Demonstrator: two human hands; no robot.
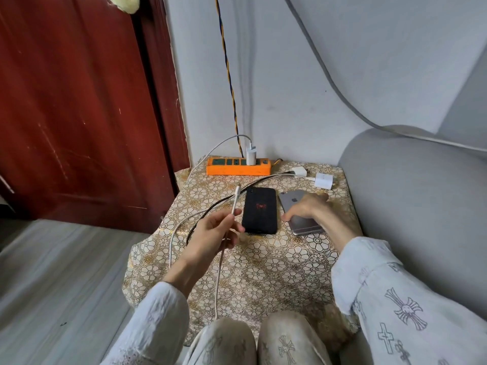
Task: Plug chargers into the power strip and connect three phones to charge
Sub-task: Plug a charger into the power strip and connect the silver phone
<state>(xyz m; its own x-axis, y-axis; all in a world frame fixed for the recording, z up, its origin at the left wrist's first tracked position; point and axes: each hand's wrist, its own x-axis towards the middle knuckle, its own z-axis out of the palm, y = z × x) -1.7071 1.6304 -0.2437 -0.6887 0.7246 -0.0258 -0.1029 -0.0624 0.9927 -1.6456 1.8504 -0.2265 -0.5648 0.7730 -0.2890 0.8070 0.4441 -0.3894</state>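
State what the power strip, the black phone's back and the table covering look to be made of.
Power strip: likely moulded plastic, matte orange body with dark green socket faces. Black phone: back looks matte and faintly textured, perhaps a rubbery or fabric-like case; hard to tell. Table covering: woven cloth with a gold flower pattern, draping in folds at the edges.

silver phone (297, 206): partly under right hand (307, 208) | third phone: unseen

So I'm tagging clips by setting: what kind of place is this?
Most likely a room in a home. A grey sofa stands beside a small table under a floral cloth, next to a red wooden door, and an orange power strip sits on the table against the wall.
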